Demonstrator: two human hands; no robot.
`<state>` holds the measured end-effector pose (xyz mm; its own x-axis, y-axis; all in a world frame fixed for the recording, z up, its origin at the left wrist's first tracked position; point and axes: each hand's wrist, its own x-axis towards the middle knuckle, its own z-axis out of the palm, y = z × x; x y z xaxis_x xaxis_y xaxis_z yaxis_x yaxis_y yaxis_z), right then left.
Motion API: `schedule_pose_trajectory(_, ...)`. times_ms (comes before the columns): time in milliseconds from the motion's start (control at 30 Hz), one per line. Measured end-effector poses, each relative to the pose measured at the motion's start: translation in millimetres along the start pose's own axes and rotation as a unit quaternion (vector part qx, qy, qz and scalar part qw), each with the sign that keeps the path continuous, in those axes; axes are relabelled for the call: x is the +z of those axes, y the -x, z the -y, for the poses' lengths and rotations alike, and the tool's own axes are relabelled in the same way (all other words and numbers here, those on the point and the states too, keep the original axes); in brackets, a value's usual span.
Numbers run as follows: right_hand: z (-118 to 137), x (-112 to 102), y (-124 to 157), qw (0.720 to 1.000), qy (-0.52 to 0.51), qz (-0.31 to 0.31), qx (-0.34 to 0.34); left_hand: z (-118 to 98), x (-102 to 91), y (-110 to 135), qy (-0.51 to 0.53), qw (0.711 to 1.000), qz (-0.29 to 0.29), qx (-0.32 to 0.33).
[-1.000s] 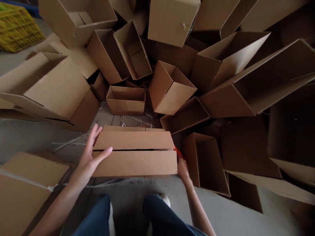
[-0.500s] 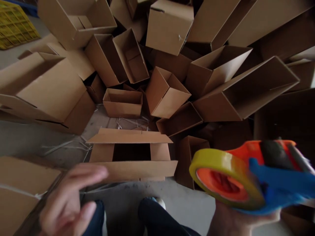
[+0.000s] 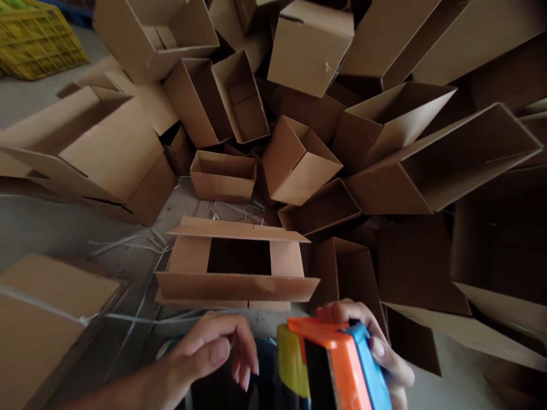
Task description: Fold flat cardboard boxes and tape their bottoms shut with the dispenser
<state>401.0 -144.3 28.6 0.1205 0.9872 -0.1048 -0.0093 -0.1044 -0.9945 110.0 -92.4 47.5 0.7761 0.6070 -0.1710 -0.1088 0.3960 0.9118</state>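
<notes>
Right hand [image 3: 384,353] is closed around an orange and blue tape dispenser [image 3: 337,364], held low and close to the camera. Its yellow tape roll [image 3: 292,361] faces the left hand [image 3: 213,347]. That hand holds nothing; its fingers are loosely curled, with the fingertips just beside the roll and a small gap between them.

Just beyond both hands, a cardboard box [image 3: 237,286] sits on the grey floor [image 3: 55,228]. Its two long flaps are spread apart, so the dark inside shows. White strapping strips [image 3: 123,245] lie on the floor to its left, near a flat cardboard stack [image 3: 47,307]. Farther off is a heap of open boxes [image 3: 299,165] tipped at all angles. A yellow crate [image 3: 38,45] is in the far left corner.
</notes>
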Motion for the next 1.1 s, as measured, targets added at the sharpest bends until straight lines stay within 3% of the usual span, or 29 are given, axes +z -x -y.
schedule_pose_trajectory(267,-7.1,-2.2,5.1,0.999,0.043,0.018,0.007,-4.5,2.5,-6.2,0.019,0.998,0.057,-0.014)
schedule_pose_trajectory(500,-18.1,-4.8,5.2,0.997,0.074,0.029,0.002,-2.4,1.3,-5.3,-0.047,0.999,0.001,-0.020)
schedule_pose_trajectory(667,-13.3,5.3,8.0,0.996,0.079,-0.009,0.037,1.4,5.1,-10.6,0.013,0.998,-0.016,-0.051)
schedule_pose_trajectory(800,-6.8,12.1,7.4,0.996,0.073,-0.018,0.050,7.8,4.9,-10.3,0.013,0.999,-0.029,-0.040)
schedule_pose_trajectory(1100,-11.5,10.4,16.4,0.990,0.130,-0.016,-0.051,0.4,-12.3,3.7,-0.021,0.996,-0.056,-0.061)
